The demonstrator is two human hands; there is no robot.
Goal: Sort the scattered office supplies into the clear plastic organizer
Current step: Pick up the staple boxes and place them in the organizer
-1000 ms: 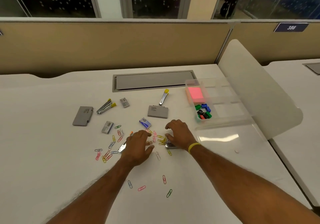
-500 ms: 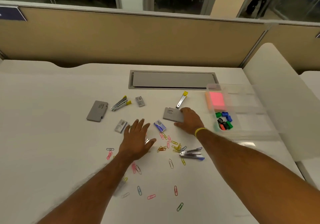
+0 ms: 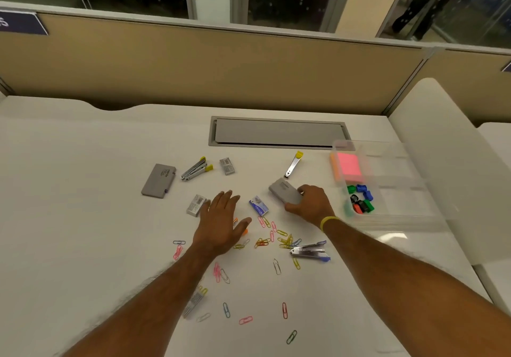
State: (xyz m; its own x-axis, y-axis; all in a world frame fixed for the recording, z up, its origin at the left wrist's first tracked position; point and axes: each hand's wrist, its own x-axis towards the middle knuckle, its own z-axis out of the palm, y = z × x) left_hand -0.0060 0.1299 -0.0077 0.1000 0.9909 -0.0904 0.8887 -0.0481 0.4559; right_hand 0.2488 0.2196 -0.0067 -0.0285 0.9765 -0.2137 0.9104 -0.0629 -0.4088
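Having left the clips, the right grip now curls round the gray case, tipping it off the tabletop left of the organizer, likely its next stop; the left grip lies spread open.

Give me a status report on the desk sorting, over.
Right hand grips grey case. Left hand open, flat among paper clips. Nothing between case and organizer.

organizer blurred, orange item under left hand
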